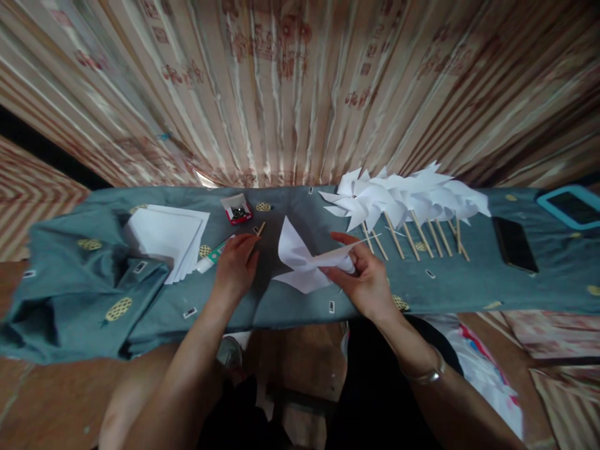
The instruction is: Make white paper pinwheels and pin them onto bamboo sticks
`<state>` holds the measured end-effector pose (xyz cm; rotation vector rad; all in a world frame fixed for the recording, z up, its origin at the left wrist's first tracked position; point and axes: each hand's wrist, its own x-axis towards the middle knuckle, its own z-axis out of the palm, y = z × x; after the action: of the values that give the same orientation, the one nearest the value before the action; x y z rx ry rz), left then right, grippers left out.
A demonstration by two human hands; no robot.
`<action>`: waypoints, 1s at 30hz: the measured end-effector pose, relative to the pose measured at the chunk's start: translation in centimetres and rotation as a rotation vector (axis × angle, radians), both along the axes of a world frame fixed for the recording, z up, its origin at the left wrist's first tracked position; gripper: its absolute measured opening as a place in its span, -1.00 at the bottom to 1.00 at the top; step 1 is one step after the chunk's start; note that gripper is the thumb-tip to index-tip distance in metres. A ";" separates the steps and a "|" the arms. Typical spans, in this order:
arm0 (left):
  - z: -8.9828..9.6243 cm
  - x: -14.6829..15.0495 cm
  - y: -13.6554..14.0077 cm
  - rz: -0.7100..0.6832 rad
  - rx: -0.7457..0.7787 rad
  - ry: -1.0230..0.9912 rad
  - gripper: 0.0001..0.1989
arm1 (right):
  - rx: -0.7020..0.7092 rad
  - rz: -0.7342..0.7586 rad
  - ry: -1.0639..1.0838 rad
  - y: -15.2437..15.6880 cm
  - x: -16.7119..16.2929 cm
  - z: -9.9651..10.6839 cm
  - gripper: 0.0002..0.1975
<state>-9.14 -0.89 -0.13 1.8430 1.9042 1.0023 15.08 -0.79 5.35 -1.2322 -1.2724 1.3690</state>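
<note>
My right hand (368, 275) pinches a white paper pinwheel (304, 265) by its right-hand side, a little above the cloth. The pinwheel's blades are folded in toward the middle and fan out to the left. My left hand (237, 265) is closed on a thin wooden stick (261, 229), whose tip sticks out past the fingers; the rest is hidden. Beside that hand lies a green and white tube (213, 257), partly covered by the fingers. A thin white strip (368, 240) shows by my right fingertips.
Finished pinwheels (398, 194) on wooden sticks lie in an overlapping row at right. A small red box (238, 210) of dark pins stands open at the back. White paper sheets (164, 234) are stacked left. A phone (515, 245) and blue-framed device (574, 206) lie far right.
</note>
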 end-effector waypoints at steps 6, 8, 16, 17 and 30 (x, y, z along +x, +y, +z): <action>-1.5 -0.1 0.4 -0.021 -0.082 0.218 -0.64 | 0.050 0.061 -0.059 -0.7 0.6 -0.3 -0.45; -1.5 0.0 0.7 -0.003 -0.098 0.161 -0.66 | 0.067 0.095 -0.091 -1.0 0.7 -0.4 -0.45; 0.9 1.3 -0.1 -0.013 -0.184 -0.226 -0.76 | 0.201 0.187 -0.231 -1.9 0.5 -0.1 -0.43; 1.5 1.7 -0.3 -0.028 -0.213 -0.354 -0.79 | 0.206 0.203 -0.241 -2.0 0.6 0.0 -0.42; 4.4 4.7 -1.2 -0.253 -0.481 -0.778 -0.86 | 0.362 0.253 -0.380 -2.4 1.2 0.6 -0.71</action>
<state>-4.43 -2.12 4.30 1.1381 1.2540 0.8877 16.24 -3.20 5.97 -1.1327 -1.9027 1.0339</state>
